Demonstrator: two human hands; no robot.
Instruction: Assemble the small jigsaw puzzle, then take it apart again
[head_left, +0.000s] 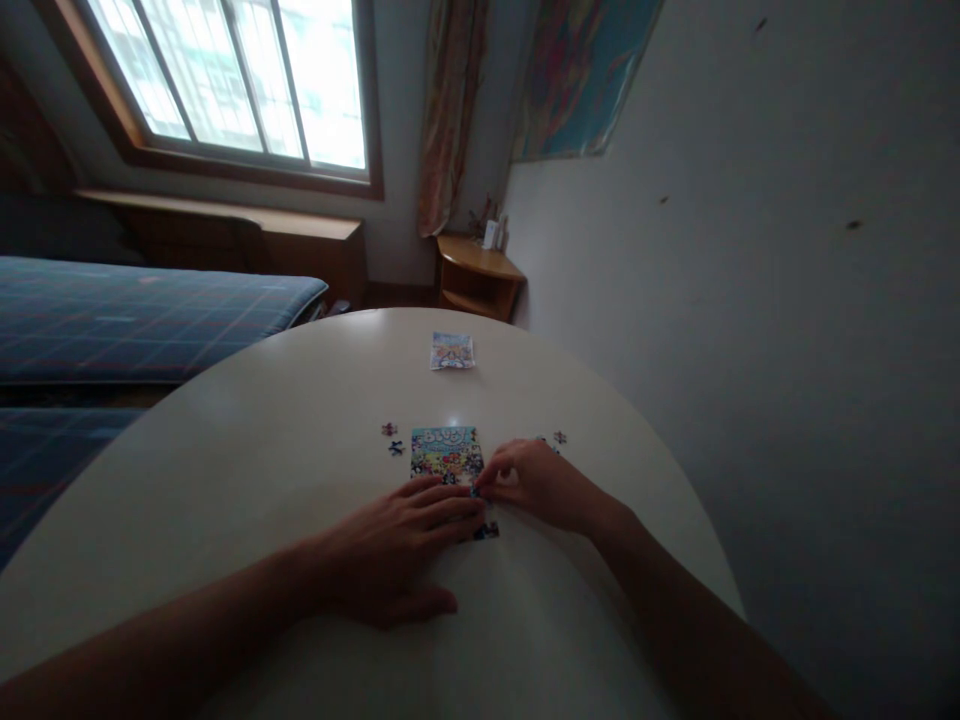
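Note:
A partly joined jigsaw puzzle with a colourful picture lies flat on the round white table. Across its lower part rests my left hand, fingers stretched out and thumb apart, covering much of that area. My right hand pinches a small puzzle piece at the puzzle's right side, close to the left fingertips; the piece is mostly hidden. Left of the puzzle are two loose pieces, a reddish piece and a dark blue piece. Beyond my right hand sits another loose piece, with one more partly covered.
A small printed picture sheet lies near the table's far edge. Past the table stand a bed with a plaid mattress on the left and a wooden corner shelf. A white wall runs close along the right.

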